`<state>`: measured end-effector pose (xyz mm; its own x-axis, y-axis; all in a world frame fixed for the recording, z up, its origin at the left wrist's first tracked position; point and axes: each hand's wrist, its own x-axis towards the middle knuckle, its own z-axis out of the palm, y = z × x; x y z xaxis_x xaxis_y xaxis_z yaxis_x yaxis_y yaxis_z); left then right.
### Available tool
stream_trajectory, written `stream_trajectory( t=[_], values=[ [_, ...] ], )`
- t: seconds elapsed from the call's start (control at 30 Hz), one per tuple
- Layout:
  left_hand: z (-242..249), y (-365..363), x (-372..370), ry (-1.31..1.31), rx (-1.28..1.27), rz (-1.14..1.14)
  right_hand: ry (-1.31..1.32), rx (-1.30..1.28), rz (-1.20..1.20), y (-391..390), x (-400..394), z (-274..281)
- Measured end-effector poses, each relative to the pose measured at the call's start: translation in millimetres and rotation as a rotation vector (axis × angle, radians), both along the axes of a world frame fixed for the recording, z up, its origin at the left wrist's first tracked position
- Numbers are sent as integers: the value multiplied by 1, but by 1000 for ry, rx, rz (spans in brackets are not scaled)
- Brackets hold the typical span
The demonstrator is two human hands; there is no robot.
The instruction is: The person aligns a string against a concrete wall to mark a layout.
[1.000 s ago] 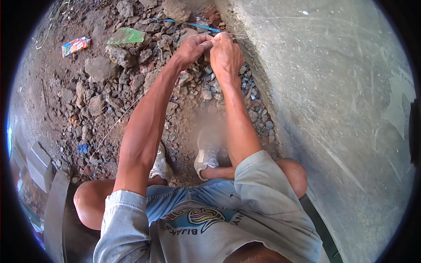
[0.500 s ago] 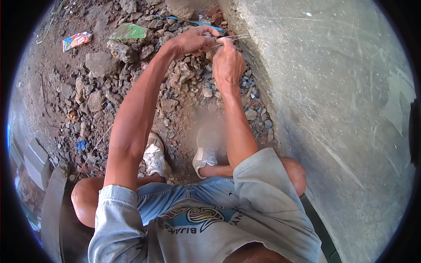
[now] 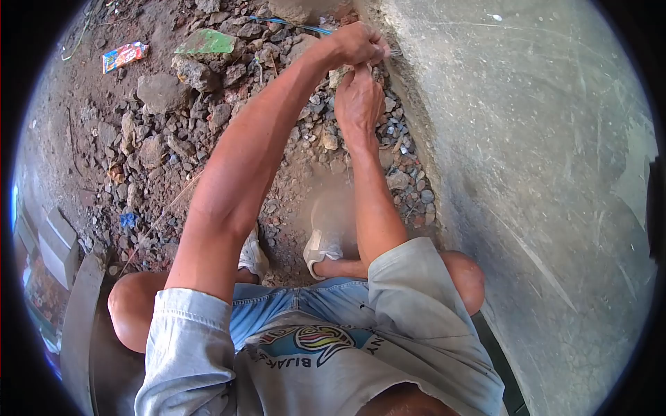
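Observation:
My left hand (image 3: 359, 44) is closed beside the concrete edge, its fingers pinching a thin pale string (image 3: 395, 53) that shows as short strands at the edge. Just below it, my right hand (image 3: 360, 100) is also closed, thumb and forefinger together near the left hand's fingertips. In the earlier frame it pinches the same strands; now the left hand hides most of them. Another length of thin line (image 3: 163, 213) runs across the rubble beside my left forearm. I cannot see whether it joins the string in my hands.
A concrete slab (image 3: 527, 139) fills the right side. Stones and rubble (image 3: 156, 152) cover the ground, with a green shard (image 3: 206, 41), a snack wrapper (image 3: 125, 55), a blue strip (image 3: 291, 25) and a blue scrap (image 3: 127, 220). My shoes (image 3: 320, 253) stand between my knees.
My left hand has moved right, past the top of my right hand to the concrete edge. The strands stretched between hands and edge are now mostly covered. My right hand has barely moved.

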<state>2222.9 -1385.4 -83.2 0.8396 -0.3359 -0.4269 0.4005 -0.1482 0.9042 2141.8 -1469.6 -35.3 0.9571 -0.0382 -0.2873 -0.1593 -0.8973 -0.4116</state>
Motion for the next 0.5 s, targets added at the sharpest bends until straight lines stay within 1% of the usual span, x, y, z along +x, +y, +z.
stream_trajectory(
  t=[0.03,0.07,0.17,0.27,0.37,0.4,0.5],
  values=[
    [-5,-3,-4,-26,8,47,-8,19,4,-1,0,-4],
    [-11,-6,-4,-35,-44,66,-17,35,8,-3,1,-9],
    [-16,-8,-5,34,-117,116,-193,419,-63,-13,-7,-38],
    [-14,-15,-4,23,-22,217,114,1141,-489,-13,-18,-35],
    [-19,-30,-2,68,21,281,176,1697,-803,-11,-23,-18],
    [-22,-32,-4,209,-104,301,169,1790,-841,-16,-23,-15],
    [-22,-35,-12,215,-157,413,232,1920,-813,-41,-25,-32]
  ],
)
